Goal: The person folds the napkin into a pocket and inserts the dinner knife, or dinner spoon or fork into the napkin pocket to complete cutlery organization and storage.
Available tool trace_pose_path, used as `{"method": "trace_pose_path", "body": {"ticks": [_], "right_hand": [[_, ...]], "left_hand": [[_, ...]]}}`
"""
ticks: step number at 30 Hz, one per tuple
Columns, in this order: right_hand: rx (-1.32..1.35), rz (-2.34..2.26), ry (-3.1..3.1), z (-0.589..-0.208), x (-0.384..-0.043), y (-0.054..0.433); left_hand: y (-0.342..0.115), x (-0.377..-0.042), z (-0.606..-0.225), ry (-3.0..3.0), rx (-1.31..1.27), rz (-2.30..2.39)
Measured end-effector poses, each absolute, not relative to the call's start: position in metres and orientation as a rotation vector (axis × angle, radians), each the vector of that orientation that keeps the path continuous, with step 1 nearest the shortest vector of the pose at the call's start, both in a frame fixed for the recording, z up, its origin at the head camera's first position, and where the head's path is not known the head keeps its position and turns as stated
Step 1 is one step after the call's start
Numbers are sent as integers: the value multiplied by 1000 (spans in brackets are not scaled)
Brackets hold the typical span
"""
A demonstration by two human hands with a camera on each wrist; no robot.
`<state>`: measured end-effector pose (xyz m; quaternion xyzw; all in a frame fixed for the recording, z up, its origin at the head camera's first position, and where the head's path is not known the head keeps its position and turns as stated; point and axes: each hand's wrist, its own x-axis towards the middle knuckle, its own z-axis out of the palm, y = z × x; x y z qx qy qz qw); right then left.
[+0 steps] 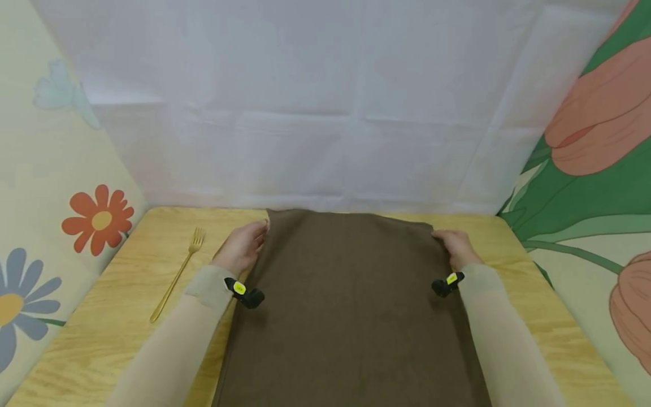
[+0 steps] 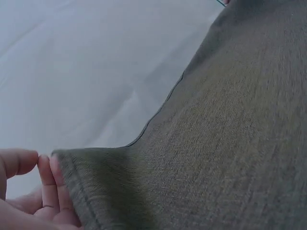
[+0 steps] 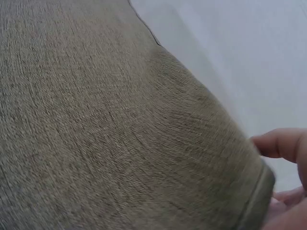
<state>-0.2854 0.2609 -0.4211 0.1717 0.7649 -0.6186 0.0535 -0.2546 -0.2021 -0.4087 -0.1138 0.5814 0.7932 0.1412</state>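
A brown cloth (image 1: pixel 356 294) with hemmed edges spreads between both hands, its far edge slightly wavy. At its far left corner my left hand (image 1: pixel 243 246) pinches the side edge. The left wrist view shows the thumb (image 2: pixel 21 162) bent in to the fingers beside the corner, with some fingertips behind the hem. My right hand (image 1: pixel 455 247) pinches the far right corner, where the cloth bends over the fingers. In the right wrist view one finger (image 3: pixel 278 143) lies on the cloth's edge and the others are partly hidden behind it.
A gold fork (image 1: pixel 178 277) lies on the wooden table (image 1: pixel 122 282), left of the left hand, tines pointing away. A white sheet (image 1: pixel 325 113) hangs behind the table's far edge. Flower-patterned panels (image 1: pixel 30 169) stand at both sides.
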Motion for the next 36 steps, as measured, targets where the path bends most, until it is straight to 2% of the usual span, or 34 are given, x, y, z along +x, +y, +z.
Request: {"method": "trace_pose_path", "body": {"ticks": [4, 13, 24, 36], "right_hand": [[537, -1920, 2254, -421, -286, 258], [305, -1818, 2445, -416, -289, 253], [327, -2078, 2569, -400, -286, 250], [379, -2285, 2331, -373, -283, 241]], "left_hand": [[-203, -254, -411, 1792, -262, 2183], [-207, -256, -419, 1979, -153, 2012], [-209, -260, -410, 2109, -7, 1957], [-202, -251, -388, 2240, 94, 1926]]}}
